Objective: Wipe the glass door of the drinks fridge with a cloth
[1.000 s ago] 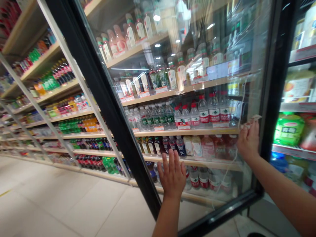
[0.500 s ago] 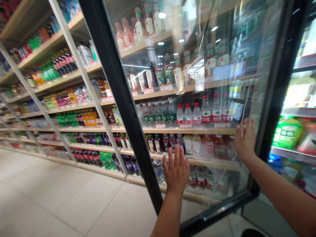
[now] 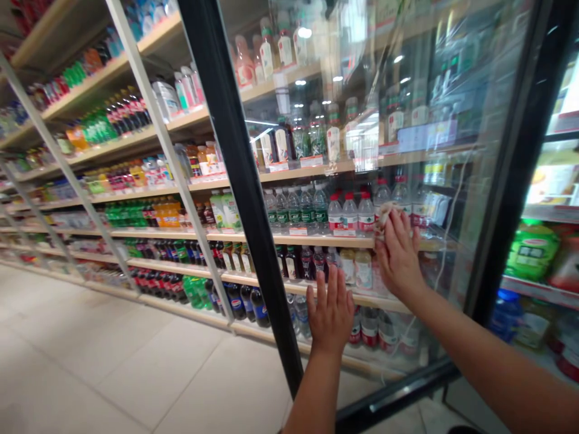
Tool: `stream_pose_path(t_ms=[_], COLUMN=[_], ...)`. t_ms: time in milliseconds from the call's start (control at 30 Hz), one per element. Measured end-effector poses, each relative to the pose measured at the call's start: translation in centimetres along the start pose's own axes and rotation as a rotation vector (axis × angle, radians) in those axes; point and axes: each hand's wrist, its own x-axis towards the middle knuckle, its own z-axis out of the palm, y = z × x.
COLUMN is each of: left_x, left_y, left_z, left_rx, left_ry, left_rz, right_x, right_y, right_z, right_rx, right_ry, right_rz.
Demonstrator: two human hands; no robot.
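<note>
A glass cooler door with a black frame stands swung open in front of me. My left hand lies flat on the lower part of the pane, fingers stretched upward. My right hand presses a small pale cloth against the glass at mid height, fingers laid over it. Through the pane I see shelves of water bottles with red caps and other drinks.
Long shelves of bottled drinks run along the left behind slanted metal bars. The open cooler interior with green and orange containers is at the right. Pale tiled floor spreads below left.
My right hand with the cloth has slid left across the glass, away from the door's right edge. My left hand has stayed flat on the pane. The view has shifted a little.
</note>
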Motion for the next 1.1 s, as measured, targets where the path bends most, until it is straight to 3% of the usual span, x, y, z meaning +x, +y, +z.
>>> stream_pose_path(t_ms=[200, 400, 500, 600, 667, 733, 867, 1033, 1100], left_x=[-0.5, 0.0, 0.0, -0.1, -0.1, 0.0, 0.2, 0.2, 0.1], left_y=[-0.2, 0.0, 0.0, -0.1, -0.2, -0.3, -0.3, -0.3, -0.3], left_z=[0.2, 0.0, -0.1, -0.1, 0.0, 0.0, 0.0, 0.0, 0.0], left_rx=[-0.023, 0.023, 0.031, 0.039, 0.040, 0.049, 0.077, 0.069, 0.057], left_ry=[-0.001, 0.013, 0.013, 0.021, 0.018, 0.014, 0.029, 0.003, -0.003], left_rz=[0.017, 0.017, 0.017, 0.032, 0.036, 0.033, 0.042, 0.036, 0.030], right_x=[-4.2, 0.0, -3.9, -10.3, -12.2, -11.5, -8.8, -13.5, -13.9], right_y=[-2.0, -1.9, -2.0, -1.4, -0.6, 0.3, 1.9, 3.1, 3.8], right_z=[0.5, -0.5, -0.1, 0.5, 0.5, 0.2, 0.1, 0.8, 0.7], right_rx=[0.019, 0.000, -0.007, 0.083, 0.143, 0.125, -0.004, 0.008, 0.035], right_ry=[-0.070, 0.001, -0.041, -0.102, -0.164, -0.189, -0.105, -0.120, -0.147], right_rz=[-0.311, -0.111, -0.166, -0.386, -0.483, -0.444, -0.235, -0.282, -0.279])
